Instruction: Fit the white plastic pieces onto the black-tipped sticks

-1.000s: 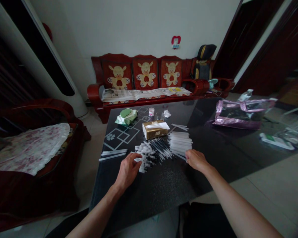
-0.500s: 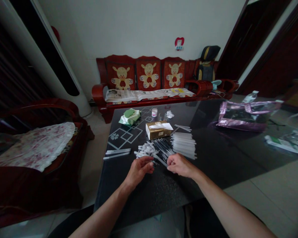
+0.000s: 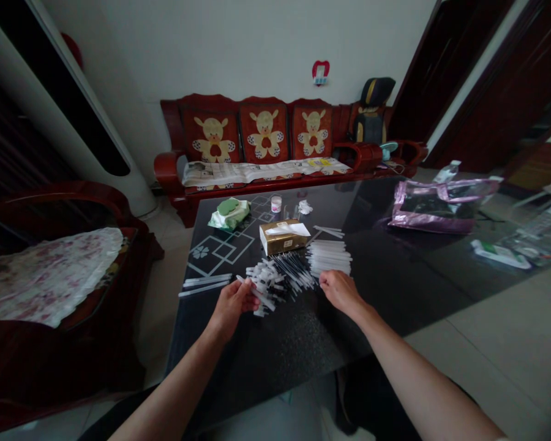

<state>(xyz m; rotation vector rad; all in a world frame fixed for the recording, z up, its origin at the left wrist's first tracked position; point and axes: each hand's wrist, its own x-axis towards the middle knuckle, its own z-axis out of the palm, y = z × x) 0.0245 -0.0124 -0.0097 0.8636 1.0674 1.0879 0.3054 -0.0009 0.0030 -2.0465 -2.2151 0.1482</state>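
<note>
Pinching a white tube (image 3: pixel 265 300) between thumb and fingers, the left hand (image 3: pixel 235 304) is just left of the frame's middle, low down; the tube slants from upper left to lower right, over the near side of a loose pile (image 3: pixel 266 271) of short white and black pieces; the right hand (image 3: pixel 341 290), right of the frame's middle, has its fingers curled in together at the near edge of a stack (image 3: pixel 329 254) of white tubes, and whether it grips anything cannot be told; between pile and stack, dark rods (image 3: pixel 294 272) with pale tips fan out toward the viewer.

Lying well apart from these, left of the left hand, are three sticks (image 3: pixel 206 283); a few thin strips (image 3: pixel 329 232) lie just beyond the stack; a gold tissue box (image 3: pixel 282 244) is in the centre, behind the pile and rods; farther up stand a small cup (image 3: pixel 276 204) and a crumpled tissue (image 3: pixel 305 207), with green wipes (image 3: pixel 229 215) to their left; all rest on a black table (image 3: pixel 298 349); a pink-edged bag (image 3: pixel 429 224) is at the right of the frame, a bottle (image 3: pixel 447 172) showing behind it; a red sofa (image 3: pixel 168 168) spans the upper middle.
</note>
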